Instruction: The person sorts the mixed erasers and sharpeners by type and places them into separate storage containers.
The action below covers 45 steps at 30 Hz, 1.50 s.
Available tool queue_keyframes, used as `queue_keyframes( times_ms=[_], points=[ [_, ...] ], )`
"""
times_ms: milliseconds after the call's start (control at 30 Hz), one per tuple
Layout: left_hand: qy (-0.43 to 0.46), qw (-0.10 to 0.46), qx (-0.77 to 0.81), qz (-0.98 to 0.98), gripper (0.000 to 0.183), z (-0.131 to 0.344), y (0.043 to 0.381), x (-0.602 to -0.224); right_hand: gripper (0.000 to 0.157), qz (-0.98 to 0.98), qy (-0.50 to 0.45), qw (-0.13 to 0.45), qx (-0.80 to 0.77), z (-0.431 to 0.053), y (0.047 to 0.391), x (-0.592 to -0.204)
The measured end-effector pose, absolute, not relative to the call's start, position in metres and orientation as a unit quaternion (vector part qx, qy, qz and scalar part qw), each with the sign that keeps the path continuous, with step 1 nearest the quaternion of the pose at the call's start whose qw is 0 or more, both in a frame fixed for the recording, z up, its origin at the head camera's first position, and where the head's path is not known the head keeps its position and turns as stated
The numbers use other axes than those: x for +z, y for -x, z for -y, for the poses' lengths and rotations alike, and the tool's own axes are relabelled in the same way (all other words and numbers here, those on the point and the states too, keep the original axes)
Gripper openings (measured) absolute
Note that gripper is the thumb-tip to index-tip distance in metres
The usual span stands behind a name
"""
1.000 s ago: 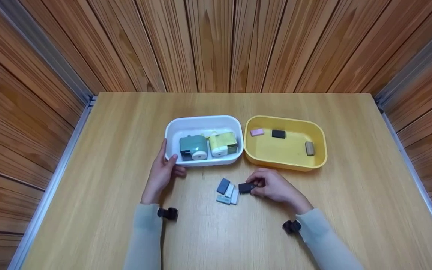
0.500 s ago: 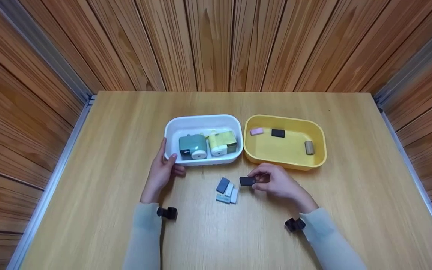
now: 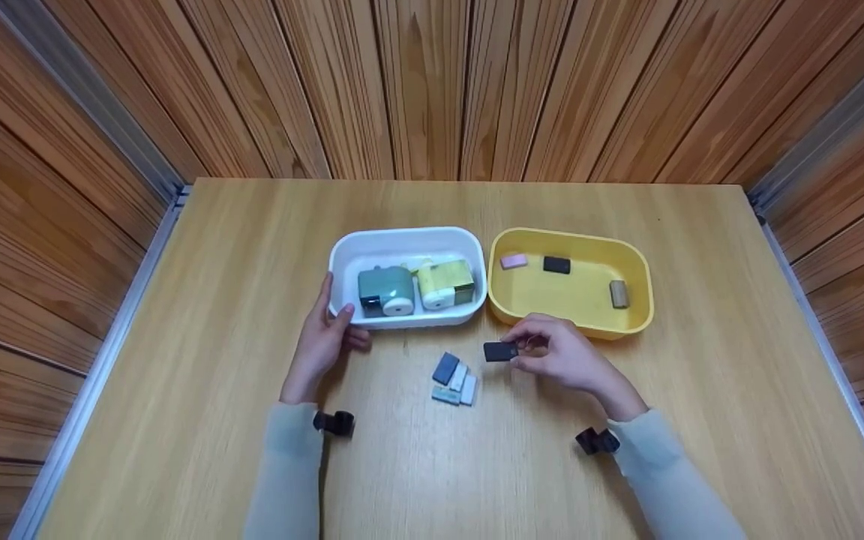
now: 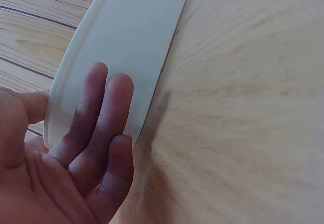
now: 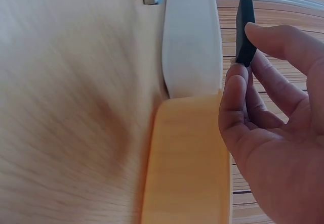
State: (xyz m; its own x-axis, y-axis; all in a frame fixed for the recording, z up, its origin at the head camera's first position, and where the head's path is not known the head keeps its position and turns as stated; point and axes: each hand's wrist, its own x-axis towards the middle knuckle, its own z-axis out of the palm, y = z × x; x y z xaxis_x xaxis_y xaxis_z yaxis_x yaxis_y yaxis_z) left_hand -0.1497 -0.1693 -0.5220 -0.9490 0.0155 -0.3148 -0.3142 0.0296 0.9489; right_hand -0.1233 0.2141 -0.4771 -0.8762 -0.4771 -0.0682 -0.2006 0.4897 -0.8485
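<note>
My right hand [image 3: 563, 352] pinches a black eraser [image 3: 500, 352] between thumb and fingertips, just in front of the yellow tub [image 3: 574, 328]. The right wrist view shows this eraser [image 5: 245, 32] raised, thumb on one face. On the table to its left lies a small group of erasers: a dark blue one [image 3: 445, 368], pale ones [image 3: 468, 391] and a grey-green one [image 3: 445, 395]. My left hand [image 3: 319, 346] holds the front left corner of the white tub [image 3: 409, 322], thumb at the rim, several fingers along the outer wall [image 4: 136, 37].
Inside the white tub sit a green pencil sharpener [image 3: 387, 289] and a yellow one [image 3: 445, 283]. Pink [image 3: 514, 261], black [image 3: 556, 265] and tan [image 3: 619, 294] erasers lie spread in the yellow tub. Wood-panelled walls [image 3: 424, 90] enclose the table.
My right hand has lifted the black eraser from beside the group and carried it slightly away, toward the yellow tub. The left hand has stayed at the white tub's corner.
</note>
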Motion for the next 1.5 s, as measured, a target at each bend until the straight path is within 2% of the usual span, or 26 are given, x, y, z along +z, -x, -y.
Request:
queue_keyframes(
  times_ms=[400,967,1333,1500],
  points=[
    [0.095,0.106,0.695,-0.705,0.068,0.167,0.149,-0.522,0.026,-0.858,0.214,0.123,-0.451,-0.218,0.127,-0.451],
    [0.107,0.119,0.688,-0.708,0.067,0.168,0.149,-0.521,0.026,-0.868,0.25,0.09,-0.42,-0.226,0.139,-0.417],
    [0.104,0.113,0.688,-0.71,0.067,0.167,0.15,-0.523,0.027,-0.88,0.251,0.071,-0.398,-0.23,0.144,-0.41],
    [0.106,0.114,0.687,-0.71,0.068,0.167,0.15,-0.522,0.028,-0.882,0.233,0.08,-0.401,-0.234,0.148,-0.408]
  ],
)
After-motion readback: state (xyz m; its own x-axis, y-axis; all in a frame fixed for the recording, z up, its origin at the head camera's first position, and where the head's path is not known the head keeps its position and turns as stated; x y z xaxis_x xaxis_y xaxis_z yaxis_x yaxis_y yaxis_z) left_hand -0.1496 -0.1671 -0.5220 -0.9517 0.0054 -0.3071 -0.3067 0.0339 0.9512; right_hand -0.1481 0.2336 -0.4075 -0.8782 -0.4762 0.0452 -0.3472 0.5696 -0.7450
